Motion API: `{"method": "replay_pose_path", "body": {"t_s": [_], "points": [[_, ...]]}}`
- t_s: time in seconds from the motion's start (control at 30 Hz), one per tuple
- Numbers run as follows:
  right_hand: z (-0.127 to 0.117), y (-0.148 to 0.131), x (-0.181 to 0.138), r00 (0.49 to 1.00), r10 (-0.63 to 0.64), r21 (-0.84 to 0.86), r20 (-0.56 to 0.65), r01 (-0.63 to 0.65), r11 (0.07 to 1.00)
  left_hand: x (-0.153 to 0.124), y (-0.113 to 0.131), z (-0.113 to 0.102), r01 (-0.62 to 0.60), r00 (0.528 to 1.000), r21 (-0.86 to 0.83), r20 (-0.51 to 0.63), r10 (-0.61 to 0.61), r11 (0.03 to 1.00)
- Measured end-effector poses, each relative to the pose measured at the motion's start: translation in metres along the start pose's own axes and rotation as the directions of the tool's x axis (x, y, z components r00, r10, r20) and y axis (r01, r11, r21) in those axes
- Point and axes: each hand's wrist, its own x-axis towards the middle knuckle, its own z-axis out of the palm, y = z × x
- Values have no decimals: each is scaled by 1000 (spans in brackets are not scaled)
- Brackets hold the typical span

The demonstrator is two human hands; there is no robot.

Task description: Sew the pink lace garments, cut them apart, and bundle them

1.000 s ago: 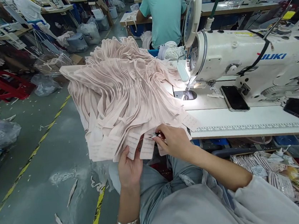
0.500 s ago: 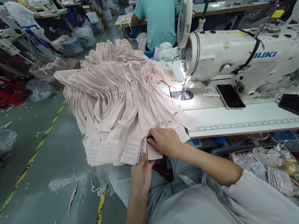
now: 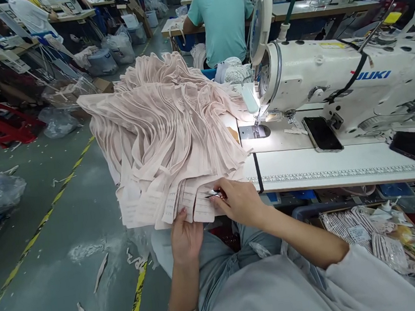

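Observation:
A big stack of pale pink fabric pieces (image 3: 167, 130) hangs over the table's left end, their strap ends fanned toward me. My left hand (image 3: 187, 237) is closed on one of the fabric strap ends (image 3: 187, 198), thumb on top. Just right of it, my right hand (image 3: 240, 199) holds thread snips (image 3: 215, 193), mostly hidden by the fingers. Their dark tips point left, over a neighbouring strap end (image 3: 203, 208). Rows of stitching show on the ends.
A white sewing machine (image 3: 340, 70) stands to the right, its needle area lit. Two phones (image 3: 323, 134) (image 3: 411, 146) lie on its bed and table. A box of striped fabric (image 3: 350, 224) sits below right. Another person (image 3: 222, 19) sits ahead.
My left hand has shifted left along the strap ends. The right hand moved slightly right, and its snips now show. Strap ends at the right have moved off the white table edge.

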Motion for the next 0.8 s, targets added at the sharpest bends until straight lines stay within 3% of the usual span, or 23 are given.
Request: {"method": "replay_pose_path", "body": {"t_s": [0.3, 0.5, 0.57, 0.7, 0.8], "points": [[10, -15, 19, 996, -9, -104, 92, 19, 994, 0, 2, -3, -79, 996, 41, 55, 76, 996], [14, -11, 24, 987, -2, -190, 161, 33, 981, -2, 0, -4, -159, 987, 128, 16, 158, 979], [13, -8, 24, 986, 36, -197, 160, -4, 980, -6, -11, -1, -126, 991, 198, -20, 133, 972], [8, 0, 20, 984, 90, -176, 152, -63, 982, -9, -33, 3, 76, 997, 259, -14, -75, 963], [2, 8, 12, 992, 85, -119, 91, -74, 990, -6, -30, 5, 17, 1000, 190, -2, -17, 982]]}}
